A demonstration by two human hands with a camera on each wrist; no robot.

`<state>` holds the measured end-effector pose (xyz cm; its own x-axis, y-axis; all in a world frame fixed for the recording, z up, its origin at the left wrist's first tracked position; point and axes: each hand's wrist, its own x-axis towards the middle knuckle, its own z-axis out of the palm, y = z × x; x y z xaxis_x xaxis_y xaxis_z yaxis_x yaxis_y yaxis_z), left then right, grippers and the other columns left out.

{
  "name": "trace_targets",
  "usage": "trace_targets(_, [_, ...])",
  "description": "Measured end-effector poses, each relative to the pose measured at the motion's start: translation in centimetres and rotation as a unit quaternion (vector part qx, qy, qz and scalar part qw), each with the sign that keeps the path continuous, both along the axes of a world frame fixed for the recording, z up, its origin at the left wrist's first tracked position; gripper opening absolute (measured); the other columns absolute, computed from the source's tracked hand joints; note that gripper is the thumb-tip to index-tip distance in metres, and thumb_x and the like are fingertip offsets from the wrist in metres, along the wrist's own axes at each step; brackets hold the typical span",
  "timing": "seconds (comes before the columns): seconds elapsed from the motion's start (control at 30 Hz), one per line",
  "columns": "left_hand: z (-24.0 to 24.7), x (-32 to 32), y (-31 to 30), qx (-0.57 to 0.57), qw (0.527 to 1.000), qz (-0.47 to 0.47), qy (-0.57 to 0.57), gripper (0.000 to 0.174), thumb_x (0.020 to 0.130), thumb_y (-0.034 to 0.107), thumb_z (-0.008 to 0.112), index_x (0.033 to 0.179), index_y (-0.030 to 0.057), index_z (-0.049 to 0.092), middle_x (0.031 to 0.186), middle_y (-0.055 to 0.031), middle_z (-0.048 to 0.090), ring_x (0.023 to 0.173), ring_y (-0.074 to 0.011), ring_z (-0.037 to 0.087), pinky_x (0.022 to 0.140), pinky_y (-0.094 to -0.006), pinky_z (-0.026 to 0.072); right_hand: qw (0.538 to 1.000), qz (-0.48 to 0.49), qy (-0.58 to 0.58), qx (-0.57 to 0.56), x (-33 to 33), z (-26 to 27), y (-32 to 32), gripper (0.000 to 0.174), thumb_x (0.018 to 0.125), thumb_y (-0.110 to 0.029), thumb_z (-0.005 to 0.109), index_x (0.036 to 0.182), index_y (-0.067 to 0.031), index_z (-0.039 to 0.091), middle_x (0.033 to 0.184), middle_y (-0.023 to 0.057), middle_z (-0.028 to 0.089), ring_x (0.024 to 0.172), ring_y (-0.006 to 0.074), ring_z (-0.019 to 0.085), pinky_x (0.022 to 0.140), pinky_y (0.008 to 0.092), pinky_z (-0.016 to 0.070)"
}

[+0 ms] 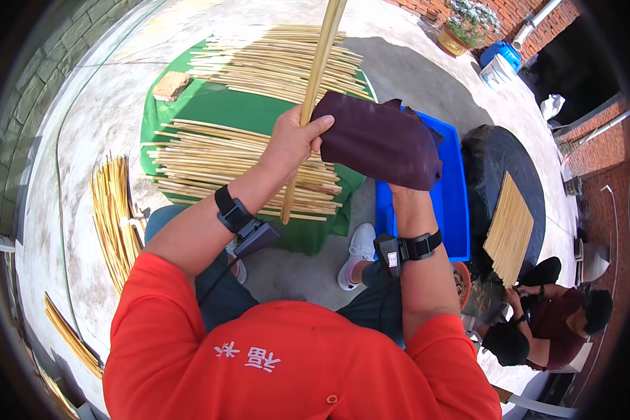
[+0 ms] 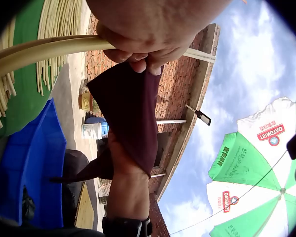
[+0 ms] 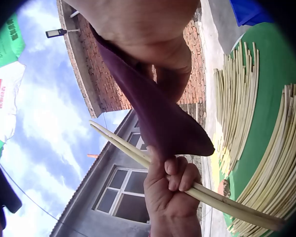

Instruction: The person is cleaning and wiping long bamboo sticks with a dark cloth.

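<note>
In the head view my left hand [image 1: 287, 143] grips a pair of pale, peeled stalks [image 1: 323, 52], which stand nearly upright and stick out above and below the fist. The thumb lies along the stalks, right at the edge of a dark maroon cloth [image 1: 381, 136] with a smooth, leathery look. That cloth drapes over my right hand, hiding most of it in the head view. From the right wrist view, the right hand [image 3: 148, 29] shows close up with fingers curled at the cloth, which stretches down to the left fist.
Bundles of similar stalks [image 1: 245, 164] lie on a green cloth [image 1: 217, 105] ahead, with a brick [image 1: 171, 86] at its corner. A blue tub [image 1: 457, 203] stands at right, before a black round surface [image 1: 497, 150] bearing a slatted mat [image 1: 509, 227]. Another person [image 1: 563, 315] sits at lower right.
</note>
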<state>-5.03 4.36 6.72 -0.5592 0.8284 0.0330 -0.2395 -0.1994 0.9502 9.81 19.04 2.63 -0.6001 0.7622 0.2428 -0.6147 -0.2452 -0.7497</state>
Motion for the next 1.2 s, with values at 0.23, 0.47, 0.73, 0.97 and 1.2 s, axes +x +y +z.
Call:
trace_targets(0.23, [-0.4,-0.2,-0.2,-0.064,0.997,-0.018,0.035,0.016,0.08,0.014,0.063,0.084,0.0008,0.055,0.06,0.0012,0.048,0.045,-0.005,0.041,0.039,-0.0197,0.0308,0.993,0.056,0.001,-0.107,0.7,1.1,-1.6,0.031,0.088,-0.02,0.049,0.113,-0.0023,0.051,0.114,0.0111,0.055,0.098,0.0221,0.056,0.085,0.0336,0.0471])
trace_targets(0.47, [-2.7,0.6,0.5,-0.102,0.984,-0.031,0.145,0.023,0.081,0.017,0.063,0.084,-0.0017,0.05,0.057,-0.0032,0.051,0.046,-0.0085,0.047,0.043,-0.0237,0.0383,0.993,0.067,-0.084,0.058,-1.1,2.0,-2.9,0.032,0.083,-0.01,0.058,0.112,-0.0015,0.049,0.108,0.0079,0.056,0.093,0.0142,0.055,0.081,0.0283,0.0462])
trace_targets(0.73, [-3.7,2.5,0.8,-0.142,0.953,-0.073,0.259,0.045,0.082,0.037,0.061,0.094,-0.0031,0.045,0.058,-0.0095,0.054,0.048,-0.0124,0.053,0.044,-0.0257,0.0418,0.978,0.004,-0.18,0.109,-1.7,0.1,-2.4,0.024,0.087,-0.015,0.051,0.108,-0.0026,0.049,0.1,0.011,0.056,0.086,0.0154,0.053,0.074,0.0288,0.0452])
trace_targets(0.97, [-3.2,2.2,0.5,-0.162,0.928,-0.335,0.026,0.048,0.091,0.043,0.044,0.08,-0.0036,0.049,0.05,-0.0057,0.048,0.038,-0.0083,0.039,0.04,-0.022,0.0339,0.994,0.102,-0.039,-0.005,-1.9,1.5,-5.3,0.036,0.088,-0.016,0.049,0.119,0.0011,0.044,0.113,0.0204,0.054,0.094,0.0237,0.056,0.079,0.031,0.0477])
trace_targets(1.2, [-3.1,3.4,-0.5,-0.105,0.959,-0.26,0.035,0.034,0.09,0.032,0.05,0.095,-0.0008,0.047,0.061,-0.007,0.053,0.043,-0.0076,0.04,0.04,-0.0216,0.0327,0.938,-0.054,-0.134,0.315,-1.5,1.7,-3.5,0.029,0.087,-0.012,0.05,0.113,0.0006,0.045,0.108,0.0166,0.057,0.089,0.021,0.058,0.075,0.0282,0.0482])
